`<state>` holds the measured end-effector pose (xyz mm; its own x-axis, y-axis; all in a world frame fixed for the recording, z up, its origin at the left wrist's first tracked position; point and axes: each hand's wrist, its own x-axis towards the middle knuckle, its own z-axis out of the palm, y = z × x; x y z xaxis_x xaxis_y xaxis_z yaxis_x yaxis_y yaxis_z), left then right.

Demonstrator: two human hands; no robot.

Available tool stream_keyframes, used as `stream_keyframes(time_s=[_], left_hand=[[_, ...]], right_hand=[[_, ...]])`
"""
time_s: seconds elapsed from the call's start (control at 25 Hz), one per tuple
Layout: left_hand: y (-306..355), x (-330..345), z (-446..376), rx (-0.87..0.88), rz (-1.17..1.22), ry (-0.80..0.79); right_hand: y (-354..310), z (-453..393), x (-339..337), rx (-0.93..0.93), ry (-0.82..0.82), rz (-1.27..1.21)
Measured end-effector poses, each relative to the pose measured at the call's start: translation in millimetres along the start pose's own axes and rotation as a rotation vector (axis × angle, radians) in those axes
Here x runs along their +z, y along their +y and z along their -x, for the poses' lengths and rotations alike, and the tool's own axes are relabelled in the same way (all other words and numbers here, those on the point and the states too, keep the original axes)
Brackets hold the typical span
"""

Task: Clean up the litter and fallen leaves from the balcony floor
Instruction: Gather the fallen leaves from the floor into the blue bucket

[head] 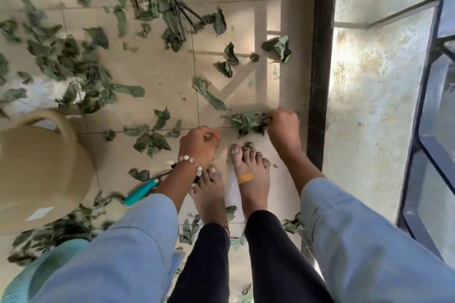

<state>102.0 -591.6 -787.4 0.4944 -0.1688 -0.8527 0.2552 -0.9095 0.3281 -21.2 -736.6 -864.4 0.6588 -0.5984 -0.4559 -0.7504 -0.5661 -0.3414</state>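
The right hand (283,128) curls its fingers onto a clump of leaves (247,122) just beside them, while the left hand (198,146) hangs loosely curled, empty; scooping underneath should gather the whole clump.

— From where does the camera look?

— There is one view only, from the person's head. It faces almost straight down to the balcony floor (160,76), with a wide angle.

— How near is it?

— It is at standing height, bent forward. Both feet (248,174) are at the centre, the sleeves (369,241) fill the lower edge, and the railing (423,130) runs on the right.
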Motion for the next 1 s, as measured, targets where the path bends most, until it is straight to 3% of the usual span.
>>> stream_keyframes(time_s=[0.08,0.12,0.2,0.24,0.32,0.44,0.52,0.56,0.64,0.72,0.84,0.92,1.0], left_hand=[[8,2,8,-0.095,0.212,-0.024],[15,3,15,-0.17,0.37,-0.054],[32,5,28,-0.338,0.768,-0.172],[40,7,32,-0.4,0.986,-0.221],[46,7,32,-0.499,1.249,-0.165],[34,1,20,-0.608,1.072,0.093],[22,-8,14,-0.592,1.098,0.137],[17,-12,12,-0.576,1.127,0.124],[5,-18,7,-0.588,1.138,0.099],[-5,-21,0,-0.63,1.163,0.077],[-14,-19,-4,-0.657,1.131,0.056],[-15,-15,-2,-0.647,1.132,0.075],[-16,-14,-1,-0.619,1.159,0.105]], right_hand=[[-1,-20,-37,0.189,0.048,-0.209],[-11,-16,-51,0.19,0.057,-0.349],[-44,8,-65,0.077,-0.034,-0.552],[-65,28,-68,-0.004,-0.101,-0.534],[-88,46,-70,-0.17,-0.144,-0.469],[-91,43,-77,-0.484,-0.327,-0.438],[-86,27,-81,-0.319,-0.45,-0.641],[-81,14,-78,-0.199,-0.389,-0.668],[-69,-13,-61,-0.099,-0.205,-0.366],[-64,-30,-39,-0.129,-0.285,-0.027],[-74,-39,-10,-0.202,-0.39,0.278],[-77,-42,4,-0.167,-0.341,0.323],[-78,-49,10,-0.126,-0.262,0.204]])
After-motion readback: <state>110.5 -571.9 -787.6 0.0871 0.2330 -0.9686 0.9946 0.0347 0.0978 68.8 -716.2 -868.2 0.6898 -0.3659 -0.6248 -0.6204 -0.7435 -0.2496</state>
